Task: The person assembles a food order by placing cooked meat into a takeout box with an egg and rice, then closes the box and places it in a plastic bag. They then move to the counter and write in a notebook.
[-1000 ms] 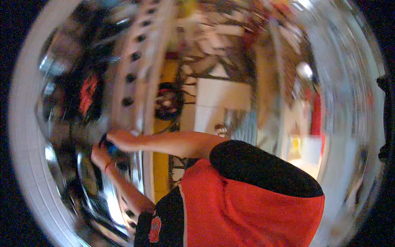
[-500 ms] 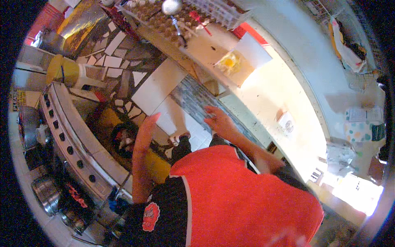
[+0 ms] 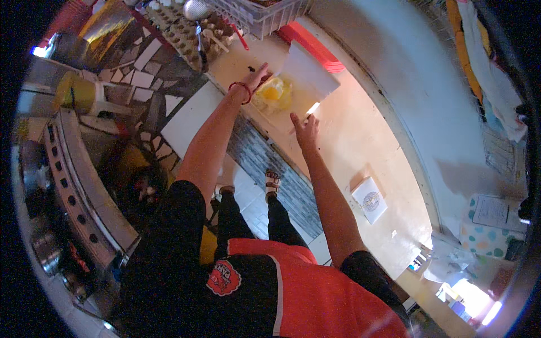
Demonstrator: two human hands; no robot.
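An egg with a bright yellow yolk [image 3: 274,93] lies in a puddle of clear white on the pale counter; whether a clear dish is under it I cannot tell. My left hand [image 3: 257,79], a red bracelet on its wrist, reaches to the egg's left edge, fingers stretched out. On the near right side of the egg, my right hand [image 3: 306,133] hovers with its fingers apart and nothing visible in it. Upright behind the egg leans a white panel [image 3: 310,70].
Egg trays [image 3: 174,34] stand at the far left, with a metal ladle [image 3: 198,34] on them. A crate [image 3: 267,17] sits behind. A small white box [image 3: 369,200] lies on the right of the counter. The stove [image 3: 90,191] is at left.
Both hands have moved up and forward from near my body to either side of the egg. My view has shifted, and I stand closer to the counter.
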